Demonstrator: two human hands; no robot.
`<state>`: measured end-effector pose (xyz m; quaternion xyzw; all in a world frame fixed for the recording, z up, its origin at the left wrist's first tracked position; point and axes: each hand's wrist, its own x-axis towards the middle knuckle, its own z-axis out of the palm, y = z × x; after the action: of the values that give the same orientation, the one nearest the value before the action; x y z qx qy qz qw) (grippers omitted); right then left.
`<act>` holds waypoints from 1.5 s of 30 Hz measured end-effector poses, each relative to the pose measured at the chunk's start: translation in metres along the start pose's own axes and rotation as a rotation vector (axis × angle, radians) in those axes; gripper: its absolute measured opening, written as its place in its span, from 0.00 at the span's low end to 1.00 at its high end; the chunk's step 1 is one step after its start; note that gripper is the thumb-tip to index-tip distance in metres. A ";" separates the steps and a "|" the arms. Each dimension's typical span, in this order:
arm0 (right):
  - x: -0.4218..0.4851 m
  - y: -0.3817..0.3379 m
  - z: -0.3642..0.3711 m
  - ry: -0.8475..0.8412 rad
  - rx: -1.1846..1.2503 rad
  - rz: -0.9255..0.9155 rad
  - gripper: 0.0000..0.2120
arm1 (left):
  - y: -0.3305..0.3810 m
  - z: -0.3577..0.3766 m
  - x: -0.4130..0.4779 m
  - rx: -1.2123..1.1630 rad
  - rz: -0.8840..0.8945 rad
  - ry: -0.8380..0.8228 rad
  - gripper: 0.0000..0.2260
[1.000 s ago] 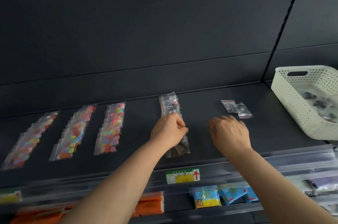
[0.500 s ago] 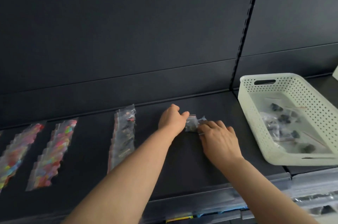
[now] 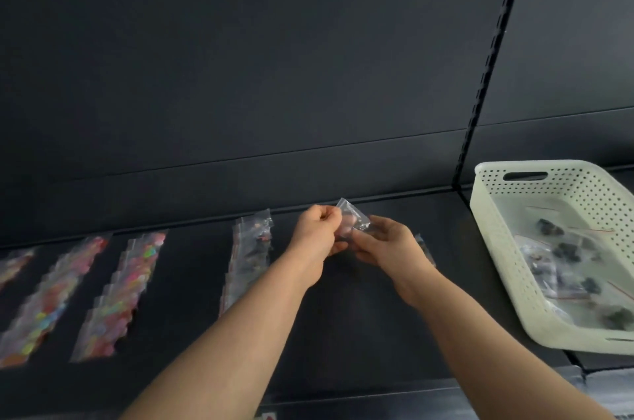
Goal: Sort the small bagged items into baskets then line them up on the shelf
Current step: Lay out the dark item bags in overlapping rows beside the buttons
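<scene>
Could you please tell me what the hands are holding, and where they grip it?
Both the left hand and right hand pinch one small clear bag by its opposite sides.

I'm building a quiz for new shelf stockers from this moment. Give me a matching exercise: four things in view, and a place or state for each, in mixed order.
Things:
1. small clear bag
2. white basket
3. colourful bag rows
4. dark-item bag row

Places or states:
A. lying on the shelf, far left
B. at the right, loose bags inside
C. pinched between the left hand and right hand
D. lying on the shelf, just left of the left hand

Pairs: 1-C, 2-B, 3-A, 4-D.
</scene>
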<state>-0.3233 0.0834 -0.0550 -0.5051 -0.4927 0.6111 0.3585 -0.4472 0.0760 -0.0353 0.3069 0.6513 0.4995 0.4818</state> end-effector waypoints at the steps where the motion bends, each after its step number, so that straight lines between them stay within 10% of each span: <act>1: 0.003 0.001 0.002 -0.003 0.019 -0.005 0.24 | 0.000 -0.003 0.001 -0.007 0.005 0.011 0.07; 26: 0.066 -0.002 0.029 0.250 -1.123 -0.323 0.11 | -0.016 -0.032 0.066 1.034 0.295 0.170 0.05; 37: -0.005 0.022 -0.038 0.522 -1.092 -0.199 0.16 | -0.024 0.004 0.030 0.843 0.261 -0.135 0.03; 45: -0.018 0.035 -0.053 0.368 -0.864 -0.180 0.23 | -0.030 0.046 0.012 0.919 0.236 -0.127 0.11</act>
<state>-0.2652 0.0707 -0.0847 -0.6631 -0.6719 0.2170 0.2485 -0.4060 0.0936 -0.0693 0.5898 0.7348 0.1913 0.2751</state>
